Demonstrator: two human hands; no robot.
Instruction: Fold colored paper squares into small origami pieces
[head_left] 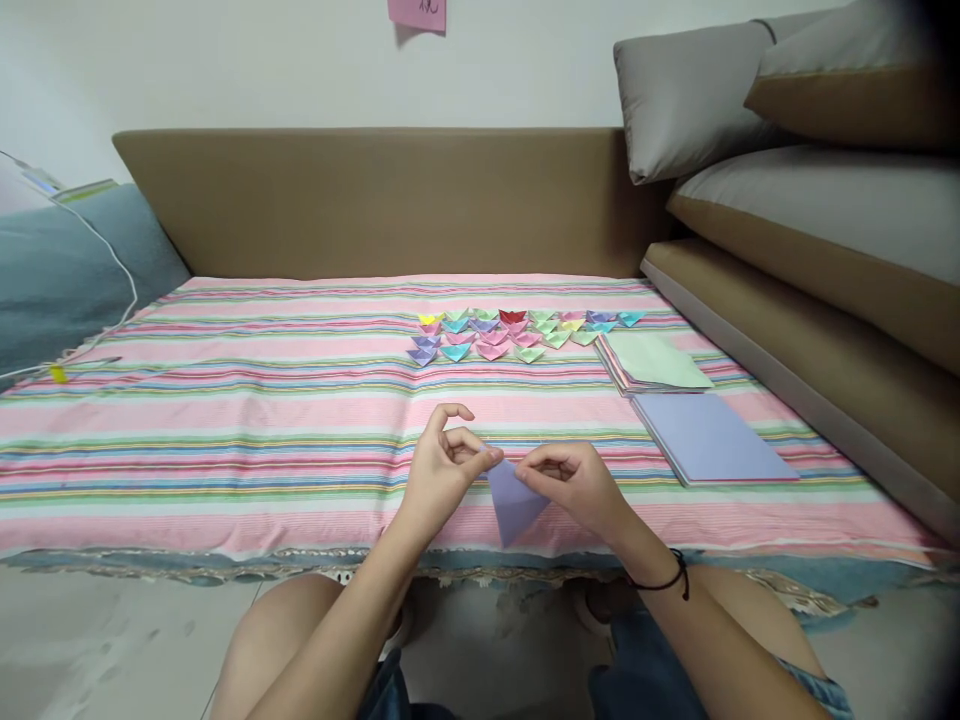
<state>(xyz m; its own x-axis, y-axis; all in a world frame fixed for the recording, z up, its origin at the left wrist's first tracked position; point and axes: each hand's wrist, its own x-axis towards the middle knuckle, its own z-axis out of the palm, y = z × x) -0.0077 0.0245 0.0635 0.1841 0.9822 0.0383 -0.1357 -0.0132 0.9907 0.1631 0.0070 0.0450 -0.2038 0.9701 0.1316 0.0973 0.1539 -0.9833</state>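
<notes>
A folded lilac paper triangle (513, 503) hangs point-down between my two hands over the near edge of the striped cloth (262, 420). My left hand (442, 465) pinches its upper left corner with thumb and forefinger. My right hand (574, 482), a black band on its wrist, pinches the upper right edge. Further back lie several small folded paper shapes (517, 333) in pink, blue, green, yellow and red, set in rows.
Two stacks of square paper lie to the right: a lilac-topped one (712, 438) and a green-topped one (652, 362). Brown sofa back (390, 200) behind, cushions (787, 100) piled at right, a grey-blue pillow (67, 265) with a white cable at left.
</notes>
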